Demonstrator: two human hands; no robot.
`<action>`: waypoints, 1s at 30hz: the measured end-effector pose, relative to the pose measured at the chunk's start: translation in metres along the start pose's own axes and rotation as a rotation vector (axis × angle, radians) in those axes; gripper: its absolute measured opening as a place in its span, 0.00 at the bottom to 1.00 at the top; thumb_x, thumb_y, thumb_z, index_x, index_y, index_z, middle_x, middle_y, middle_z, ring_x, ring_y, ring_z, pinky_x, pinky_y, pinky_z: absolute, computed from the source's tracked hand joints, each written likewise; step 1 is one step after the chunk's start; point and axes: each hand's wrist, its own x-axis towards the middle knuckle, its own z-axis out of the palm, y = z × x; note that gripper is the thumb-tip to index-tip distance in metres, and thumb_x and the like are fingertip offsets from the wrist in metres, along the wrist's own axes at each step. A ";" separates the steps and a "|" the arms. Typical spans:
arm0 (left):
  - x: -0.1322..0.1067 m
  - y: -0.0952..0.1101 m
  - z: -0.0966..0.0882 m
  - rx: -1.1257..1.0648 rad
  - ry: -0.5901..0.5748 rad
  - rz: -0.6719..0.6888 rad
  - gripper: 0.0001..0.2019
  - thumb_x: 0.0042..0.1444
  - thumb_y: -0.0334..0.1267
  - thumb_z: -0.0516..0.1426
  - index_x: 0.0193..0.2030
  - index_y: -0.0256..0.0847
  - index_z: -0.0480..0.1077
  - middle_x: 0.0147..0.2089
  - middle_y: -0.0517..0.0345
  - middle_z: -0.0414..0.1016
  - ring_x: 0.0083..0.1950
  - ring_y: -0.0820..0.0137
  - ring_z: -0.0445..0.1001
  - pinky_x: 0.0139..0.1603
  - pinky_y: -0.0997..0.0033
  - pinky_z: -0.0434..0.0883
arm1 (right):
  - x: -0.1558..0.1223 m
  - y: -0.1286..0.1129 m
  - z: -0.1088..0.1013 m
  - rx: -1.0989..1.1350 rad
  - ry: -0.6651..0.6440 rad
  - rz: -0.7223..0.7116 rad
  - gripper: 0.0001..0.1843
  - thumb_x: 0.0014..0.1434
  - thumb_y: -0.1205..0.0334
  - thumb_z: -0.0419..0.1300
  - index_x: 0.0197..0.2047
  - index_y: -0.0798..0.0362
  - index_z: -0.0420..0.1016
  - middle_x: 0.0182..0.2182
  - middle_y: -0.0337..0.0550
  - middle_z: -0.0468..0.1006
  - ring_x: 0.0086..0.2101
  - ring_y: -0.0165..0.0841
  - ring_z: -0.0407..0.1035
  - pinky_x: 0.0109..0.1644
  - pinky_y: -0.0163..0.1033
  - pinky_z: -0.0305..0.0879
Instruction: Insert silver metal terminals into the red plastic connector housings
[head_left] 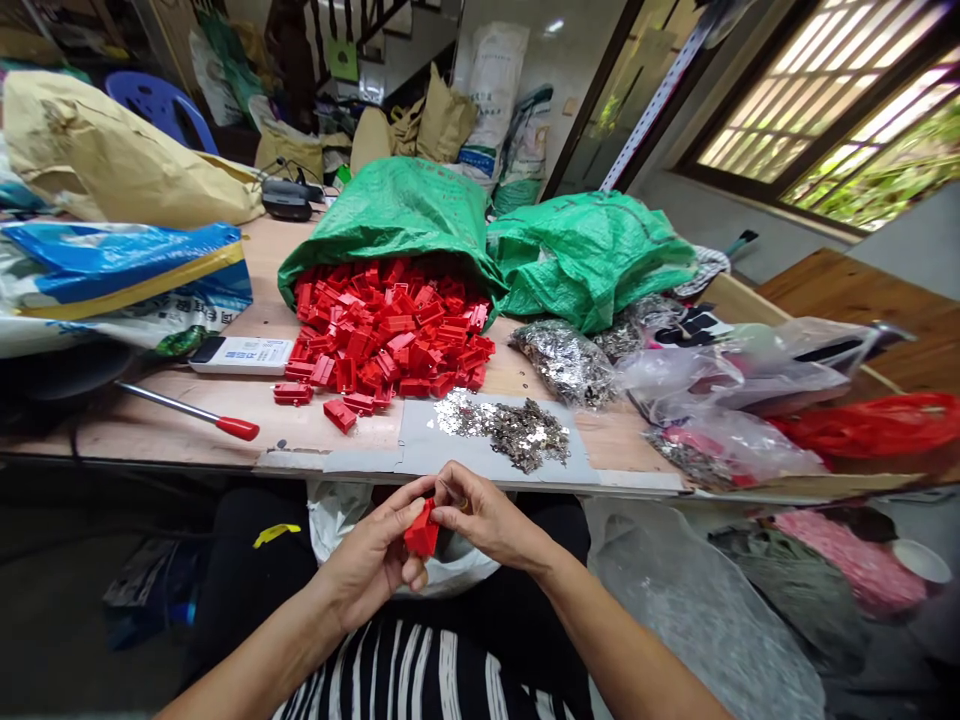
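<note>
In the head view, my left hand (367, 555) is closed around a small red plastic part (421, 532), held over my lap in front of the table edge. My right hand (484, 515) pinches at the upper end of that part; what its fingertips hold is too small to make out. Just beyond my hands, a heap of small flat metal pieces (529, 435) lies on a grey sheet (424, 455). Behind it, many similar red plastic parts (390, 335) spill out of a green woven sack (397, 205). Below my hands, an open white bag (457, 578) sits between my legs.
On the left are a lever with a red grip (236, 428), a white box (241, 354) and a blue-and-white bag (127, 270). On the right are a second green sack (592, 255), a clear bag of metal pieces (566, 362) and a red plastic bag (877, 432).
</note>
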 end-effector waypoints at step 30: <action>0.017 0.007 -0.034 0.342 0.287 0.549 0.18 0.56 0.43 0.59 0.53 0.43 0.68 0.46 0.57 0.78 0.47 0.68 0.76 0.54 0.66 0.72 | 0.094 -0.002 -0.030 -1.030 0.285 0.193 0.04 0.60 0.62 0.58 0.39 0.50 0.71 0.37 0.42 0.76 0.37 0.34 0.69 0.39 0.36 0.58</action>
